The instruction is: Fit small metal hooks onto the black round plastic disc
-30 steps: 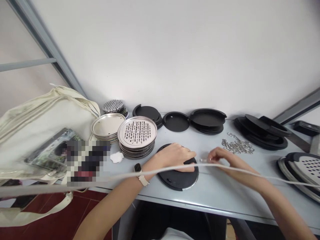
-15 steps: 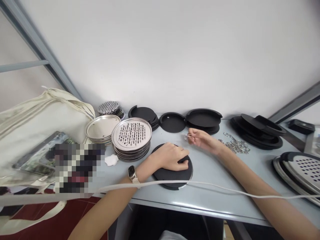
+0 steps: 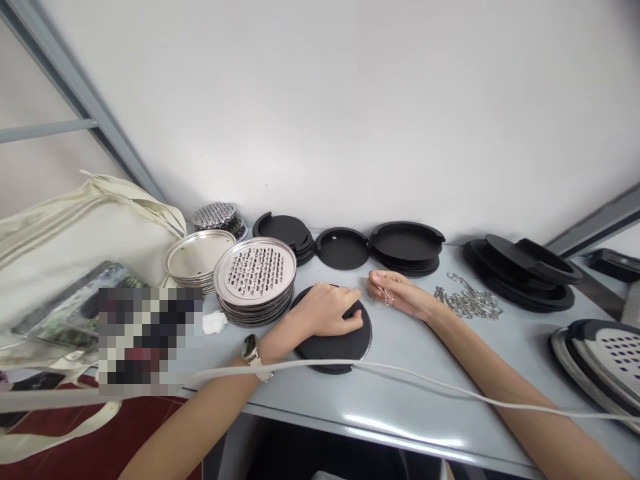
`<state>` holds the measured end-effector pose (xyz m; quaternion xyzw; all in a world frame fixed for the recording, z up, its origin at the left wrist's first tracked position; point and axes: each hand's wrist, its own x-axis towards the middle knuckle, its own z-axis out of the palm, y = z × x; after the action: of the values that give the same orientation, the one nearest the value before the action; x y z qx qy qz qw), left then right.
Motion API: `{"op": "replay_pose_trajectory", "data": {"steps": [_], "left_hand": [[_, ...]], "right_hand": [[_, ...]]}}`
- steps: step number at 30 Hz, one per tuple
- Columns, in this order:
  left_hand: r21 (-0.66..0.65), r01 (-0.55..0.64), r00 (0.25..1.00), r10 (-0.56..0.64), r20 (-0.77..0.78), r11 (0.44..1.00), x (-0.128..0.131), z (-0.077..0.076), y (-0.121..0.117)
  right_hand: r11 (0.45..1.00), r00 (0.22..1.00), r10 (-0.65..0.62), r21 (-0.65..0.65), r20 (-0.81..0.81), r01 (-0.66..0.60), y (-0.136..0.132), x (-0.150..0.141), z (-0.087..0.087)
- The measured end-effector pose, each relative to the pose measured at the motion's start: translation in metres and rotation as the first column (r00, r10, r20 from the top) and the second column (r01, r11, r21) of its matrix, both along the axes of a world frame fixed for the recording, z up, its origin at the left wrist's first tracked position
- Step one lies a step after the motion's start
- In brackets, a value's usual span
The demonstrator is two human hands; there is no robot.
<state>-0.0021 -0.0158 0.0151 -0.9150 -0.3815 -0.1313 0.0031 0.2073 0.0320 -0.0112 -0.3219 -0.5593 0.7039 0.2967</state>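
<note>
My left hand (image 3: 327, 310), with a watch on the wrist, lies over a black round disc (image 3: 327, 348) on the table. Its fingers are curled onto the disc, and a black part shows between thumb and forefinger. A thin metal rim edges the disc at the right. My right hand (image 3: 400, 293) is closed just right of the disc, pinching a small bent metal wire clip (image 3: 384, 295). Right of that hand lies a loose pile of similar wire clips (image 3: 467, 301). Left of my left hand stands a stack of round metal grater plates (image 3: 256, 272).
Plain metal discs (image 3: 200, 257) are stacked further left, beside a cream bag (image 3: 127, 230). Black round covers (image 3: 343, 250) line the wall, and more black covers (image 3: 520, 267) sit at right. A white cable (image 3: 425, 377) crosses in front of the table edge (image 3: 400, 433).
My right hand has turned and come slightly down, the wire clip still in its fingers. My left hand stays on the disc. The whole view has shifted a little.
</note>
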Motion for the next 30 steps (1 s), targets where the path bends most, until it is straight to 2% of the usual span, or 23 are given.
{"op": "replay_pose_trajectory", "data": {"steps": [9,13,16,20,30], "left_hand": [[0.007,0.005,1.0,-0.005,-0.024,1.0,0.0,-0.001,0.0],[0.004,0.002,1.0,-0.002,-0.025,1.0,0.001,-0.001,0.0],[0.004,0.012,1.0,-0.012,-0.016,1.0,0.0,-0.001,0.0],[0.002,0.012,1.0,-0.012,-0.003,1.0,0.0,-0.001,0.0],[-0.008,-0.037,0.999,0.037,0.014,0.999,0.001,-0.004,0.0]], "right_hand": [[0.986,0.974,0.082,0.128,0.213,-0.111,-0.006,-0.008,0.004],[0.968,0.964,-0.023,0.247,0.264,-0.045,-0.013,-0.018,-0.001],[0.915,0.949,-0.176,0.398,0.26,0.061,-0.019,-0.025,-0.006],[0.867,0.926,-0.189,0.498,0.326,0.001,-0.026,-0.029,-0.006],[0.815,0.864,-0.192,0.565,0.466,-0.124,-0.027,-0.028,0.004]]}}
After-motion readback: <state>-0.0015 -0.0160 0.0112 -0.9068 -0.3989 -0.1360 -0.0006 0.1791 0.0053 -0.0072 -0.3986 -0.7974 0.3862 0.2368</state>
